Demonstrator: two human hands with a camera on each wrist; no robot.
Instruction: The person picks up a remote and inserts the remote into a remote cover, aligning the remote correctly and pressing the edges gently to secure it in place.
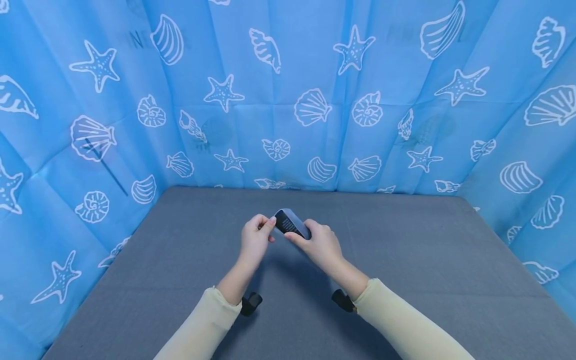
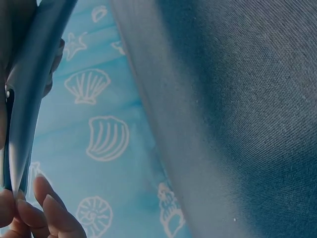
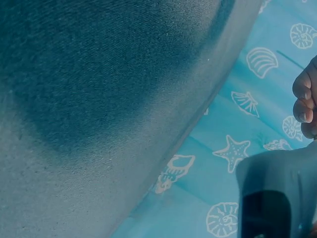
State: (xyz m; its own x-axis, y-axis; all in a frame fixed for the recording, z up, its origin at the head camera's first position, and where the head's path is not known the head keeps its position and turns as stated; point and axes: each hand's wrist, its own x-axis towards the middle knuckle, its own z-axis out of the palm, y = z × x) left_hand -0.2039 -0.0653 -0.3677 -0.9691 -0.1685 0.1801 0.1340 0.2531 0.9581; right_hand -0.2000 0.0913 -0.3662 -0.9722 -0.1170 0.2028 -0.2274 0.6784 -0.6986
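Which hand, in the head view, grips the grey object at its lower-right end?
The right hand: its thumb and fingers hold the grey object there, whereas the left hand is at the upper-left end.

A blue curtain (image 1: 297,60) hangs before us across the upper frame and down both sides, printed with white seashells (image 1: 311,107) and starfish (image 1: 354,49); a dark streak (image 1: 112,174) slants at left. A grey desk (image 1: 405,225) spreads across the lower centre.

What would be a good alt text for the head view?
A person's left grip pinches one end of a grey and black printed object; the right grip holds the other, over a grey table. Behind hangs a blue shell-patterned curtain.
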